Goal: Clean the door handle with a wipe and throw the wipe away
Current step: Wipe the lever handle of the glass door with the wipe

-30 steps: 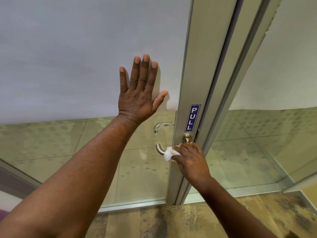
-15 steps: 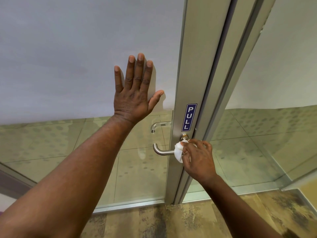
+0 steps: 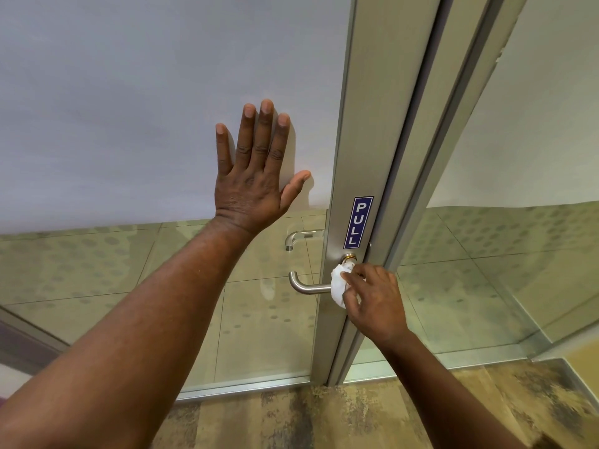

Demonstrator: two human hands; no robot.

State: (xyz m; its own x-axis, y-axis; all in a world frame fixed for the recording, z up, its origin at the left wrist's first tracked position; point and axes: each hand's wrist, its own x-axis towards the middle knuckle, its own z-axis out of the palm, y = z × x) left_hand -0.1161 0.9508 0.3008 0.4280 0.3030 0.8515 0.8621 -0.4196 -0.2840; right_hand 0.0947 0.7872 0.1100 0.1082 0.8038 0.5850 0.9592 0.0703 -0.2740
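A brushed-steel lever door handle (image 3: 306, 286) sticks out to the left from the aluminium door stile (image 3: 355, 157). My right hand (image 3: 376, 299) pinches a crumpled white wipe (image 3: 338, 285) and presses it on the handle's inner end, just below the brass-ringed pivot (image 3: 349, 258). The bare left part of the lever shows; the part under the wipe is hidden. My left hand (image 3: 256, 176) lies flat with spread fingers on the frosted glass of the door, above and left of the handle.
A blue PULL sign (image 3: 358, 222) is stuck on the stile above the handle. A second handle (image 3: 301, 236) shows through the glass on the far side. A fixed glass panel (image 3: 518, 222) stands to the right; patterned flooring (image 3: 324, 416) lies below.
My right hand has slid the wipe rightward along the lever, from its curved outer end to its inner end by the pivot. My left hand stays flat on the glass.
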